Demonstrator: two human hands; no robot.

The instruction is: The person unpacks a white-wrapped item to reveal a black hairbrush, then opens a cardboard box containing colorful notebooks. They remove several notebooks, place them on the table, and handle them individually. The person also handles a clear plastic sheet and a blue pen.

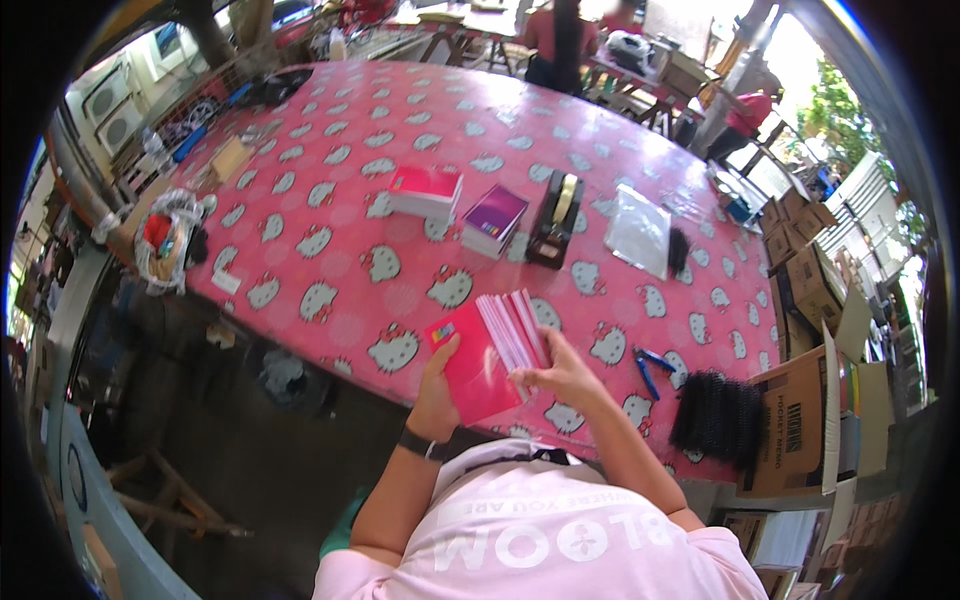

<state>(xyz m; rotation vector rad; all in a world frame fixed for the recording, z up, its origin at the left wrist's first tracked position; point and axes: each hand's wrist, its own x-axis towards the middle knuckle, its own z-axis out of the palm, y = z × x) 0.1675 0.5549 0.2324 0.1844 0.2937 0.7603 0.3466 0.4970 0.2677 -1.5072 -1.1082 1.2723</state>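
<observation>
Over the near edge of the table I hold a stack of red-covered booklets point(472, 372), tilted, with the white and pink page edges fanned out on its right side. My left hand point(436, 398) grips the stack at its left side, thumb on the red cover. At the fanned edges, my right hand point(562, 376) is closed around the right side of the same stack. Beyond the hands stand a stack of red booklets point(425, 188) and a stack of purple ones point(496, 218). Blue-handled pliers point(650, 372) lie to the right of my right hand.
A black tape dispenser point(555, 222) and clear plastic bags point(638, 232) lie on the pink patterned table point(330, 205). Black spiral coils point(716, 416) sit at the near right, against an open cardboard box point(795, 425). A filled plastic bag point(168, 240) rests at the left edge. Other people are at the back.
</observation>
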